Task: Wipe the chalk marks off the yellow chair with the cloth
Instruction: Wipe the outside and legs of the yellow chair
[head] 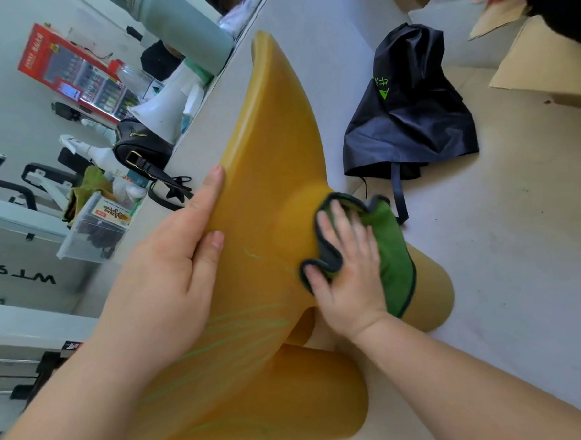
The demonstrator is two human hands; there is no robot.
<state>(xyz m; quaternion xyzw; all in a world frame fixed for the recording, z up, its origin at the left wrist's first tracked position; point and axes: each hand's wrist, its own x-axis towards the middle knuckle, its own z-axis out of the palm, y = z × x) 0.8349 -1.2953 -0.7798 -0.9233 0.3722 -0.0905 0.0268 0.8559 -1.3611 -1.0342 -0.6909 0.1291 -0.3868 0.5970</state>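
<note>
Caught mid-wipe on the yellow chair [263,174], set on the pale floor [502,242] near a black bag [408,112]. Pressing the green cloth [392,258] flat against the chair's middle with the spread, straight fingers of the right hand [349,277], thumb against a dark-trimmed fold; no curl round the fabric, only flat pressure. Steadying the chair by its left edge with the left hand [170,270], thumb on the yellow face, fingers wrapped behind the rim in a firm pinch. Judged as well into the wiping step but not through it: faint greenish chalk marks [244,320] streaked across the lower face, just below the left hand and left of the right wrist, clear of the cloth, plus a small fleck [250,254] between the two hands. Next, probably, dragging the cloth down and leftward over those streaks, keeping the flat pressure and the left-hand brace.
</note>
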